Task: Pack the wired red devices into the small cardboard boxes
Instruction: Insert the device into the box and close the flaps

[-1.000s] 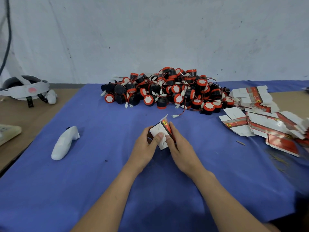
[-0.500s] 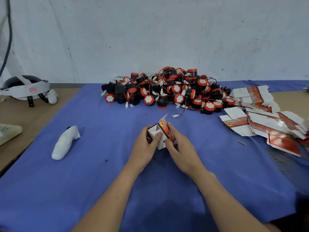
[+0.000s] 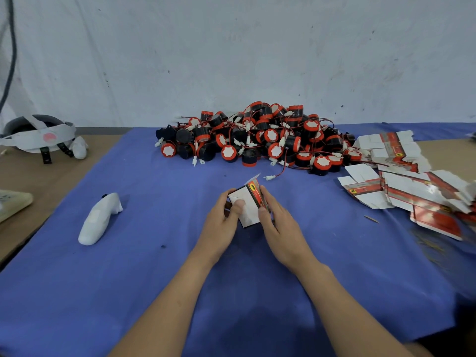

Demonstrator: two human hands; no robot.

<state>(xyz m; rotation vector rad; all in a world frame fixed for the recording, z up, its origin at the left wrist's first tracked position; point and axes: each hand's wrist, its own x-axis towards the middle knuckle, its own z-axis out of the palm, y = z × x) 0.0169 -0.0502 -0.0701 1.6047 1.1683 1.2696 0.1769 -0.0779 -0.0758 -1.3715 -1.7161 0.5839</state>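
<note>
1. Cardboard status: the small white-and-red cardboard box [image 3: 247, 206] is mid-worktop on the blue cloth [image 3: 154, 266], held between both hands, well apart from the parts heap.
2. Left hand [image 3: 220, 225] grips the box's left side, thumb pressed flat on the white panel. Right hand [image 3: 282, 226] grips the red-striped right side, thumb on the near edge. Both are closed on the box.
3. Far-end flap [image 3: 253, 177] stands up, untucked. Can't tell if a device is inside yet, since the fingers hide the left opening.
4. Step looks like squaring up and closing. Squeeze from the sides only and go light on the white panel, as thin card probably creases. Fold the side tabs first, tuck flap last.
5. Before tucking, get the wire and plug fully inside, otherwise the lead likely gets pinched in the flap.
6. Supply: heap of red-and-black round wired devices [image 3: 257, 135] sits at the far edge, with a loose white plug [image 3: 269, 178] just beyond the box. Flat red-and-white box blanks [image 3: 401, 186] are piled to the right.
</note>
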